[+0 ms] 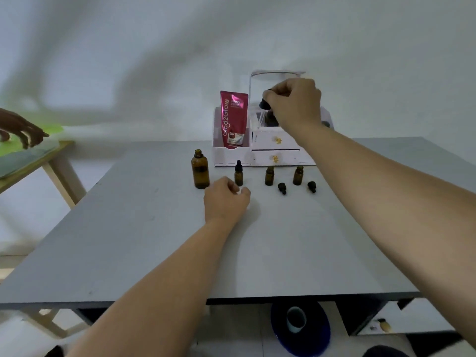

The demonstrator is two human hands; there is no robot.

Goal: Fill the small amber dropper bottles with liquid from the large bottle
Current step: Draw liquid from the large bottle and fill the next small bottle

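Observation:
The large amber bottle [200, 172] stands uncapped on the grey table [154, 240]. To its right stand three small amber dropper bottles: one capped [238, 175], two uncapped [269, 176] [298, 175]. Two black dropper caps [282, 188] [312, 186] lie in front of the uncapped ones. My left hand [224, 199] rests loosely curled on the table just in front of the capped bottle, holding nothing. My right hand [293, 104] is raised over the white organiser, pinching a black dropper cap [264, 103]; what hangs beneath it is unclear.
A white drawer organiser [273, 148] with a clear lid and a red tube [233, 119] stands at the table's back. Another person's hand [23, 130] rests on a side table at far left. A blue stool and cup sit under the table's front edge.

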